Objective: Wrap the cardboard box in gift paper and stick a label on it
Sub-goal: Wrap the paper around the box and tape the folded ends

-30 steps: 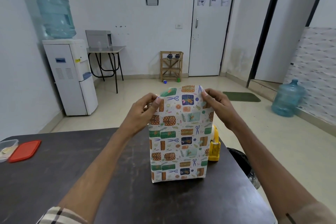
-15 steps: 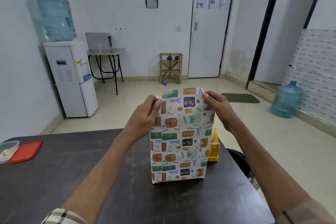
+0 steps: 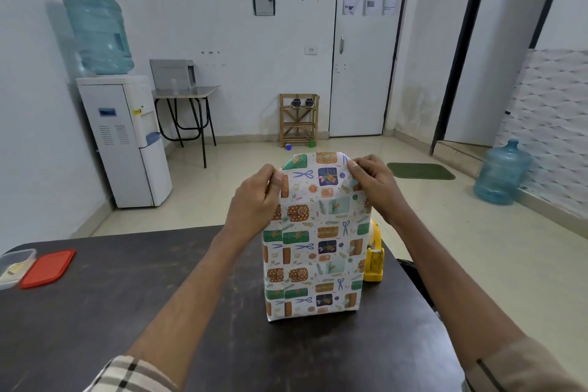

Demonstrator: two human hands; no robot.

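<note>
Head view. The wrapped box (image 3: 313, 264) stands upright on the dark table (image 3: 127, 312). The left hand (image 3: 254, 200) pinches the gift paper (image 3: 321, 175) at the box's upper left corner, thumb against curled fingers. The right hand (image 3: 375, 188) pinches the upper right corner the same way. A yellow tape dispenser (image 3: 374, 261) sits just beside the box, at its right. A red lid (image 3: 47, 267) and a clear container (image 3: 14, 266) lie well apart to the box's left.

The wrapped box (image 3: 313, 239) is standing upright on the table (image 3: 159, 296); a tape dispenser (image 3: 374, 259) is sitting just behind its right side; far left, a lid (image 3: 47, 268) is lying beside a container (image 3: 12, 267).
</note>
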